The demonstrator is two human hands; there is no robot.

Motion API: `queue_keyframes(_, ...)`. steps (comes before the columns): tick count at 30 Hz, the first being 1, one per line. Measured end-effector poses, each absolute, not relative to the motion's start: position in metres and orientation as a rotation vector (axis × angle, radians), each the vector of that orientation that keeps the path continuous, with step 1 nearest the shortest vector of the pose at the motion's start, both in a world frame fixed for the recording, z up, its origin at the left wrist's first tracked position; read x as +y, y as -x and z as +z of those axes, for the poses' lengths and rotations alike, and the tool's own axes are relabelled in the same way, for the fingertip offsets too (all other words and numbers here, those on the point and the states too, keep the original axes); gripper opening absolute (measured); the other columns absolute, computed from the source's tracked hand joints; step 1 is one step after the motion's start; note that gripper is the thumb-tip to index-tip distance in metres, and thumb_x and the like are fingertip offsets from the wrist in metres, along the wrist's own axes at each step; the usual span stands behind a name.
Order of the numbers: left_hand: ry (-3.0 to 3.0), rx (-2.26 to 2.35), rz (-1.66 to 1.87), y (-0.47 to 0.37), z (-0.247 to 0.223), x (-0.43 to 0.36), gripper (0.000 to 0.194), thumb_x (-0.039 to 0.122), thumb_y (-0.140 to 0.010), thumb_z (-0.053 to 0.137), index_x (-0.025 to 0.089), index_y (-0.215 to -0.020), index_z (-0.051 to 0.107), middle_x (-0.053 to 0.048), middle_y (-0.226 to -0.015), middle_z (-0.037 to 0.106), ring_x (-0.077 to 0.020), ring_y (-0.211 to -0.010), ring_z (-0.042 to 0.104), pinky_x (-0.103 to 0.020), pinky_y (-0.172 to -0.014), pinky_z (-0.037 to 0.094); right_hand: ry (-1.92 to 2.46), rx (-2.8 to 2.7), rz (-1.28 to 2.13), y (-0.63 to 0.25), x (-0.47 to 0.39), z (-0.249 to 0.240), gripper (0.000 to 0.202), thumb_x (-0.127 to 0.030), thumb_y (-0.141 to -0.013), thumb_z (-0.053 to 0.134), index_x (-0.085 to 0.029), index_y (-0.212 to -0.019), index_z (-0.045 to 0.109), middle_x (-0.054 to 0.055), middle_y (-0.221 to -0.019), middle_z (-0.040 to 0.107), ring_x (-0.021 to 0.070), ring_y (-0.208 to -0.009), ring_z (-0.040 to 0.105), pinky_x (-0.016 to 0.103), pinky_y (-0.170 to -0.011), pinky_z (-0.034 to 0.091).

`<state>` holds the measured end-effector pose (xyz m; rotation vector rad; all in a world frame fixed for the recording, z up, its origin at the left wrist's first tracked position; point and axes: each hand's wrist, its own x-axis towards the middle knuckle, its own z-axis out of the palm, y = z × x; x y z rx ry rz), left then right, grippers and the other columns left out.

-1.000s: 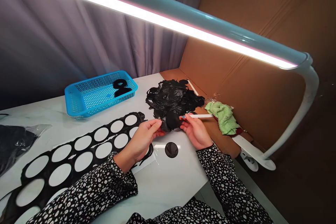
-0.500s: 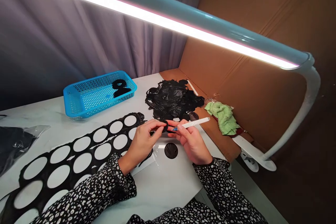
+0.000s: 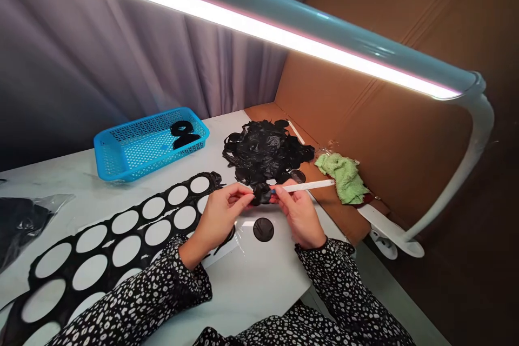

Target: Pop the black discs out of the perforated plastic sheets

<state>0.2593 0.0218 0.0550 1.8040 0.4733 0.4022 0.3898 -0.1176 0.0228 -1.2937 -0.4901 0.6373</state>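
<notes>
Your white tool (image 3: 310, 186) now sits flatter by the black pile (image 3: 265, 148), nearly left-to-right, blue tip (image 3: 273, 191) leftward at the black piece (image 3: 261, 193), your right hand (image 3: 303, 217) closed round it, left hand (image 3: 219, 213) pinching that piece

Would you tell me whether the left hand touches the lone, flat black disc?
Apart: the head view shows white tabletop between left hand and disc.

Crumpled green cloth (image 3: 343, 177) near lamp base (image 3: 388, 228)
</notes>
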Motion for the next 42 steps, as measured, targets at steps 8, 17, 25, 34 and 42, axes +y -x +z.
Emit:
queue_keyframes(8,-1.865,0.479,0.074,-0.248,0.042,0.03,0.016,0.032,-0.089,0.058,0.018,-0.089,0.067,-0.002,-0.075,0.068,-0.0162,-0.068,0.063,-0.025,-0.062,0.047,1.878,-0.631,0.127,-0.44,-0.153,0.015,0.031,-0.048,-0.086,0.059,-0.018,-0.079,0.06,0.011,-0.108,0.066,0.0203,-0.084,0.059,0.035,-0.078,0.049)
queue_keyframes(17,-2.403,0.153,0.071,-0.258,0.033,0.012,0.034,0.023,-0.086,0.065,0.023,-0.12,0.059,-0.006,-0.112,0.054,-0.0236,-0.103,0.056,-0.035,-0.087,0.046,1.558,-0.949,1.134,-0.399,-0.167,0.032,0.027,-0.042,-0.091,0.058,-0.018,-0.101,0.064,0.004,-0.088,0.066,0.0143,-0.074,0.062,0.026,-0.067,0.048)
queue_keyframes(25,-2.567,0.003,-0.106,-0.27,0.039,0.001,0.012,0.011,-0.089,0.048,0.018,-0.082,0.055,-0.006,-0.095,0.054,-0.0209,-0.087,0.053,-0.03,-0.072,0.044,1.628,-0.833,0.921,-0.412,-0.178,0.021,0.028,-0.044,-0.092,0.056,-0.018,-0.09,0.064,0.006,-0.095,0.067,0.016,-0.08,0.065,0.027,-0.069,0.051)
queue_keyframes(34,-2.291,0.255,0.058,-0.29,0.033,0.015,0.008,0.014,-0.084,0.046,0.021,-0.083,0.05,0.005,-0.064,0.055,-0.013,-0.055,0.051,-0.023,-0.054,0.035,1.876,-1.008,0.399,-0.431,-0.164,0.01,0.017,-0.03,-0.093,0.052,-0.02,-0.082,0.061,0.007,-0.112,0.068,0.02,-0.1,0.064,0.034,-0.087,0.049)
queue_keyframes(42,-2.572,-0.025,0.247,-0.321,0.033,0.043,0.016,0.025,-0.089,0.058,0.02,-0.1,0.068,-0.007,-0.105,0.063,-0.0249,-0.1,0.057,-0.036,-0.087,0.046,1.889,-1.606,0.145,-0.429,-0.147,0.007,0.02,-0.019,-0.097,0.044,-0.019,-0.086,0.061,0.011,-0.109,0.068,0.0226,-0.1,0.057,0.039,-0.088,0.047)
